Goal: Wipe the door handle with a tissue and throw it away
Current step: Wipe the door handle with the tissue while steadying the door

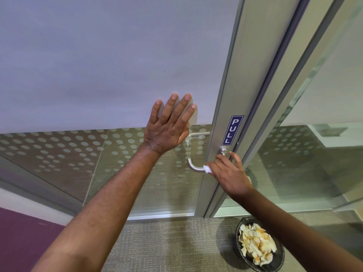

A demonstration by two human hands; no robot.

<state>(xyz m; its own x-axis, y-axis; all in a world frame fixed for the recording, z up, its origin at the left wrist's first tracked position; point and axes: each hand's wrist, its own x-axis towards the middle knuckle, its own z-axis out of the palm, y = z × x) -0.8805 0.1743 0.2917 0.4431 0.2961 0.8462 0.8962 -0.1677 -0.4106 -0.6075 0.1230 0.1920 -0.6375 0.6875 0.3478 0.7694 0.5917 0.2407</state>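
A curved silver door handle point(193, 166) sticks out from the metal door frame below a blue PULL sticker point(232, 130). My right hand point(228, 172) is wrapped around the handle's straight part with a white tissue point(207, 169) pressed between the fingers and the metal. Only a small wad of the tissue shows at the left side of my fingers. My left hand point(170, 125) lies flat with fingers spread on the frosted glass door point(98, 65), left of the handle.
A black mesh bin point(258, 246) holding several crumpled tissues stands on the carpet at the lower right, under my right forearm. A glass partition point(314, 154) runs to the right of the door frame. A purple wall section is at the lower left.
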